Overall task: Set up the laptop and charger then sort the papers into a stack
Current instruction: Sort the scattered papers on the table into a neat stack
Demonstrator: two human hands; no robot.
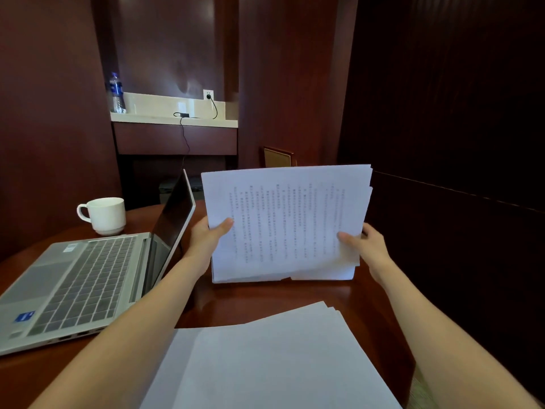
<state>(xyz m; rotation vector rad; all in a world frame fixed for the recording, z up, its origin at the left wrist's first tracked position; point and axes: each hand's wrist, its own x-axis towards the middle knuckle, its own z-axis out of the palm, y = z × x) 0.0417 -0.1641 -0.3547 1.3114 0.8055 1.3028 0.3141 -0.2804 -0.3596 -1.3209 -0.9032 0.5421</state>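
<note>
At far left a laptop [88,278] is lying open on the table [265,296], its dark screen tilted back; a white mug [103,215] is standing on the table just beyond it, apart from it. Further back a bottle [117,93] is standing at the left end of a pale shelf [147,116]; the charger [184,114] is lying on that shelf, one cord being led up into the socket [208,94], another hanging over the shelf's edge; whether it reaches the laptop cannot be told.

Right of the laptop's screen, the left hand [206,237] is gripping the sheaf [286,222] at its left edge, thumb pressed on the front face, fingers hidden behind. The sheaf is being held upright over the table, printed lines running sideways, edges uneven; its lower edge is at or just above the wood, and contact cannot be told. The right hand [365,246] is gripping the sheaf's right edge in like manner, thumb in front, fingers curled behind.

Nearest the camera, loose sheets [274,364] are lying flat on the table between the forearms, overlapping and unaligned.
</note>
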